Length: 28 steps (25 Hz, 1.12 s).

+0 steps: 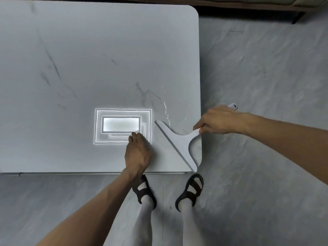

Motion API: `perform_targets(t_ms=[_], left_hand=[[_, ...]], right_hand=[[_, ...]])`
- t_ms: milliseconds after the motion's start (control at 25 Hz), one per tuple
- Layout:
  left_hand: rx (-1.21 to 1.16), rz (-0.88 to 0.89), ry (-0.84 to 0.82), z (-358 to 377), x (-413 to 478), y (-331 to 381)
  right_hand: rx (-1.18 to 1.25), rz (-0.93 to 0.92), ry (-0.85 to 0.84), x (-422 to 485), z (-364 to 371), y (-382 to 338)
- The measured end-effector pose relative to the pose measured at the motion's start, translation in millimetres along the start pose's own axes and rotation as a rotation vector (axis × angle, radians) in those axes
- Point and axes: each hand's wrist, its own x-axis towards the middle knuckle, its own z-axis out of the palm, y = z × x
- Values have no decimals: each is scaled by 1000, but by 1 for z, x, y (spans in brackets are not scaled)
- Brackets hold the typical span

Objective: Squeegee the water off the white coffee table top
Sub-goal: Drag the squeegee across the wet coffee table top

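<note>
Here, you seem close to finishing: most of the white coffee table top looks dry, with one thin trail of water drops left near its right edge. Your right hand grips the handle of the one squeegee, whose blade lies diagonally across the near right corner. Your left hand rests on the top, holding nothing. In all there are two hands and one table.

The tabletop is smooth, glossy white with thin grey marble-like veins, shiny enough to carry a bright reflection. The squeegee looks like smooth, matt white plastic. At its twelve o'clock, beads of water glisten. At the tabletop's three o'clock the floor is smooth, dull grey marbling. The sandals look like matt black rubber.
</note>
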Motion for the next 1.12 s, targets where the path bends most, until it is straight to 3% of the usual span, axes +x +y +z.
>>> perform_targets(t_ms=[120,360,480,640,880,1120], left_hand=[[-91,-116,-103,0,7,14],[-63,-127,-115,-6,9,16],[-105,-117,-4,-9,4,13],[-356,-289,236,-21,-8,-24],[-255,-365,217,-35,-4,-80],[-231,-235,219,-36,12,-48]], right_hand=[[-71,26,-18,-2,-23,24],[-265,0,26,-13,-59,33],[-198,-83,-34,-13,-54,12],[-44,-177,-69,16,-27,-46],[127,-210,-22,72,-16,-98],[222,7,167,74,-38,-34]])
